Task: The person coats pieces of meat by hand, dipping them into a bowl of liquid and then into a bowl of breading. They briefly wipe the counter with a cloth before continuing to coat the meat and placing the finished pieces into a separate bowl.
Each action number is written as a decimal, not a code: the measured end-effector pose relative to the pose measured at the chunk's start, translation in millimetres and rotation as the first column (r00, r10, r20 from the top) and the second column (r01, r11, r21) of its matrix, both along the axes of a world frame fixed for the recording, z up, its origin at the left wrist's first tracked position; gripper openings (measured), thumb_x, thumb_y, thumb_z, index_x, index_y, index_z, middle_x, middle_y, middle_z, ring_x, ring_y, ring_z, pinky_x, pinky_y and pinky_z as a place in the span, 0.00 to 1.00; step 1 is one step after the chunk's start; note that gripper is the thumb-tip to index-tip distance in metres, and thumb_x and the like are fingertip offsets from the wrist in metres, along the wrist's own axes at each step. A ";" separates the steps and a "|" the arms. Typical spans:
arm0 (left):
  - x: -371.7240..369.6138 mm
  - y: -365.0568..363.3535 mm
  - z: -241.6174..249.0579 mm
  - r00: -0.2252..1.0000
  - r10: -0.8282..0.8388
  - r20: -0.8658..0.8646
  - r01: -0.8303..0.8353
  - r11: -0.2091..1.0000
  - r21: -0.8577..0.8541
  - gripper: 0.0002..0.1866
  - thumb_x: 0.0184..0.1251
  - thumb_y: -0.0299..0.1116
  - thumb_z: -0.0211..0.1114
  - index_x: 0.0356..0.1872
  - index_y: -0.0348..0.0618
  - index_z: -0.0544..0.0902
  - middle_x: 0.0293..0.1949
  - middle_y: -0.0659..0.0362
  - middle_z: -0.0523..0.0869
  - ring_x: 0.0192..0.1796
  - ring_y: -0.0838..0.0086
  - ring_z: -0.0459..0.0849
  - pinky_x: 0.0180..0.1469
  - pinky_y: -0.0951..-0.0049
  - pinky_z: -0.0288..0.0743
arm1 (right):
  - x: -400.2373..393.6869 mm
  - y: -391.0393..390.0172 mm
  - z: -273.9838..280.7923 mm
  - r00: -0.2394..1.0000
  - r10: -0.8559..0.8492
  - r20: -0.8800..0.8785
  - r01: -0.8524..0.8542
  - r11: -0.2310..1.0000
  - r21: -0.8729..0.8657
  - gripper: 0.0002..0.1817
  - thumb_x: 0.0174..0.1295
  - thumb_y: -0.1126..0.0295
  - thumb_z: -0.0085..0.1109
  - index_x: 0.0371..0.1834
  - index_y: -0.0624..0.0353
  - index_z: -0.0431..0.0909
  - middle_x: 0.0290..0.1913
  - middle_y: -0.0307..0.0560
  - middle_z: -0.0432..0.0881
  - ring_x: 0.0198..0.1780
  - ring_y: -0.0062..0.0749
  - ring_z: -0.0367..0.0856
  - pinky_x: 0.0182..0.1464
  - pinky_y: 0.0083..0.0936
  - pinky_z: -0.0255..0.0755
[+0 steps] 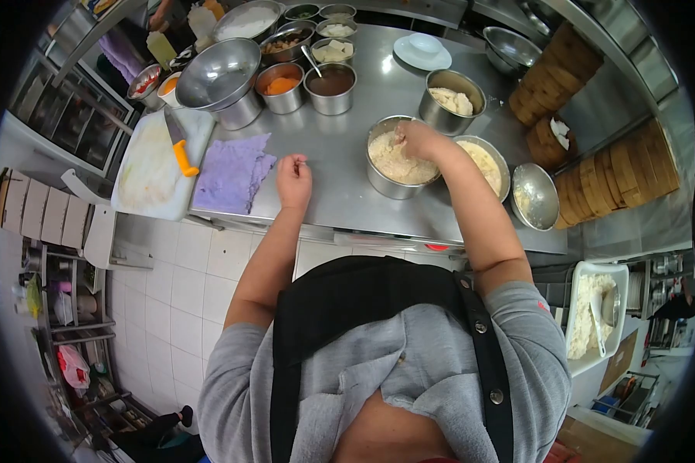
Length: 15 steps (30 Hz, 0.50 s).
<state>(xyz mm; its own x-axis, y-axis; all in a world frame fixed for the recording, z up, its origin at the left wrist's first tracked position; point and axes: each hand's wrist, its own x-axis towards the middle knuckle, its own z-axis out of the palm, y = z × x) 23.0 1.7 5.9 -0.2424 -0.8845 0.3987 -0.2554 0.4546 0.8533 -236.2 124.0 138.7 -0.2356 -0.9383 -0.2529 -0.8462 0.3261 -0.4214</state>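
Note:
My right hand (422, 143) reaches into a steel pot (394, 187) of pale crumbs (398, 160). Its fingers are bent together and dusted with crumbs; what they hold, if anything, is hidden. Close beside that pot stand a bowl of yellowish liquid (486, 163) and a steel pot (449, 122) with pale lumps (451, 101) in it. On the steel table's near side, my left hand (293, 182) is curled into a loose fist with nothing visible in it. It rests just right of a purple cloth (232, 174), apart from it.
An orange-handled knife (181, 147) lies on a white cutting board (148, 174) at the left. Behind are a steel bowl (218, 75), an orange-filled pot (279, 86) and a brown-sauce pot (330, 87) with a spoon. Bamboo steamers (618, 176) and a tilted bowl (534, 197) stand right.

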 end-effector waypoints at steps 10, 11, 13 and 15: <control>-0.1 1.8 0.8 1.000 0.015 0.013 -0.015 1.000 -0.010 0.06 0.59 0.21 0.57 0.37 0.40 0.79 0.33 0.61 0.77 0.33 0.78 0.76 0.38 0.78 0.72 | 9.4 12.2 60.8 0.999 -0.022 -0.041 0.007 0.944 -0.330 0.15 0.47 0.81 0.60 0.41 0.60 0.78 0.42 0.53 0.82 0.48 0.47 0.80 0.49 0.35 0.72; 0.0 1.8 0.7 1.000 0.013 0.007 -0.013 1.000 -0.001 0.06 0.59 0.21 0.57 0.37 0.40 0.79 0.33 0.61 0.77 0.33 0.78 0.76 0.38 0.78 0.72 | 12.8 13.5 58.4 0.998 -0.026 -0.059 0.002 0.931 -0.364 0.15 0.47 0.80 0.60 0.41 0.61 0.78 0.42 0.53 0.82 0.48 0.47 0.80 0.50 0.35 0.72; 0.2 0.1 -1.3 1.000 0.015 0.005 -0.015 1.000 -0.009 0.06 0.59 0.22 0.57 0.36 0.41 0.79 0.33 0.59 0.77 0.33 0.75 0.77 0.38 0.76 0.72 | 17.3 14.5 41.1 0.998 0.041 -0.048 -0.053 0.959 -0.277 0.15 0.48 0.80 0.58 0.42 0.61 0.78 0.43 0.55 0.82 0.49 0.47 0.79 0.51 0.34 0.72; 0.9 -1.5 -2.7 1.000 0.021 0.014 -0.020 0.999 -0.046 0.06 0.58 0.24 0.57 0.36 0.42 0.79 0.34 0.57 0.78 0.33 0.70 0.78 0.38 0.71 0.73 | 19.7 14.7 32.1 0.997 0.074 -0.003 -0.073 0.969 -0.237 0.15 0.49 0.80 0.56 0.43 0.62 0.77 0.45 0.57 0.81 0.50 0.48 0.79 0.52 0.35 0.72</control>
<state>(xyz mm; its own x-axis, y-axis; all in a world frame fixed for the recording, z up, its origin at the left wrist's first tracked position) 23.9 0.1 3.2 -0.2301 -0.8704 0.4353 -0.2769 0.4874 0.8281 -216.5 138.7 170.8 -0.1631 -0.9863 -0.0226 -0.8616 0.1536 -0.4839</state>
